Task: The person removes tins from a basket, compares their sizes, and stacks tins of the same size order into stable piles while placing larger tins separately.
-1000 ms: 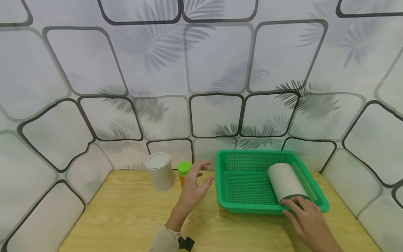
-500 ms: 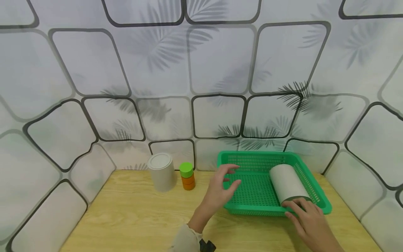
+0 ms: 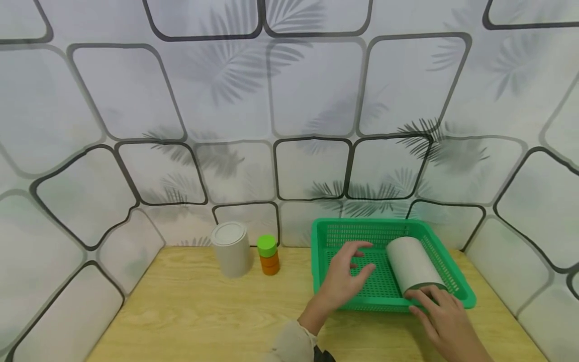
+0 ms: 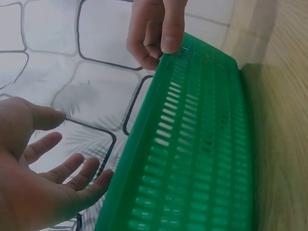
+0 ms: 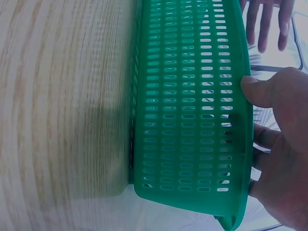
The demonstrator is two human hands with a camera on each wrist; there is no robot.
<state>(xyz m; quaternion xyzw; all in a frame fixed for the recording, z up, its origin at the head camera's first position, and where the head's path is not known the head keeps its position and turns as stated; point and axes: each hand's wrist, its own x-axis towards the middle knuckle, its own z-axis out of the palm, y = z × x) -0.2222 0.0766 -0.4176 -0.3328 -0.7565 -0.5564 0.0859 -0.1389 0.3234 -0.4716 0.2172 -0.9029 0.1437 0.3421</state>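
A green plastic basket (image 3: 371,303) with slotted walls stands on the wooden table. Inside it, along the right wall, a white can (image 3: 413,264) lies on its side. My right hand (image 3: 445,319) grips the basket's near rim, thumb outside and fingers over the inner side, close to the can's near end. In the right wrist view the thumb (image 5: 257,91) presses on the rim. My left hand (image 3: 341,279) hovers over the basket's left part, fingers spread and holding nothing. The left wrist view shows that hand (image 4: 48,178) beside the basket wall (image 4: 192,144).
Left of the basket, a white can (image 3: 232,254) with a lid stands upright on the table (image 3: 190,311). Beside it is a small orange bottle (image 3: 270,262) with a green cap. A patterned curtain-like wall (image 3: 312,100) encloses the table's back and sides.
My left hand has moved right, from beside the orange bottle to over the basket, and the bottle is now fully visible. The right hand has stayed at the rim.
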